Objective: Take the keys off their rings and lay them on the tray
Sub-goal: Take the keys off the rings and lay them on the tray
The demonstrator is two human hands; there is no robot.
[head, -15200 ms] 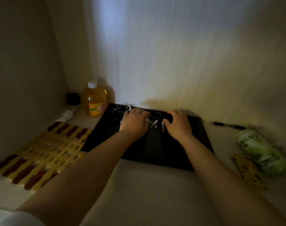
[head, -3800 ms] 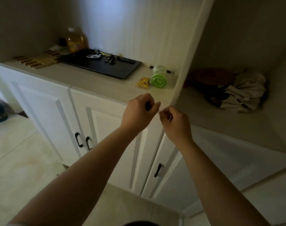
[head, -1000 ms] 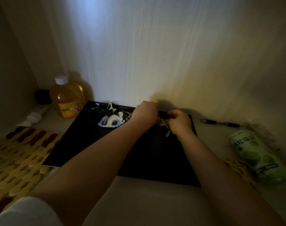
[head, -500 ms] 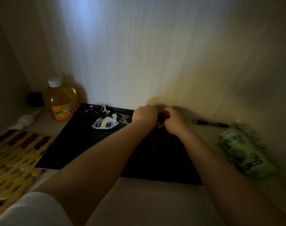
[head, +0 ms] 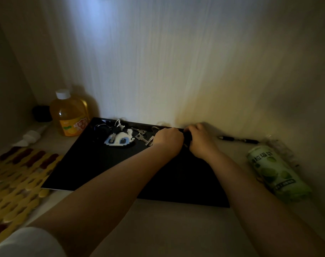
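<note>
Since a moment ago our hands barely moved: left hand (head: 168,140) and right hand (head: 200,140) curl together at the black tray's (head: 95,169) far edge, contents hidden.

Black tray (head: 95,164). Charm (head: 119,140) white w/ blue pixel eyes. Bottle (head: 70,117) orange, white cap, at tray's 10 o'clock. Mat (head: 15,180) yellow w/ dark red ovals, 9 o'clock. Green roll (head: 276,173), white print, 3 o'clock.
</note>
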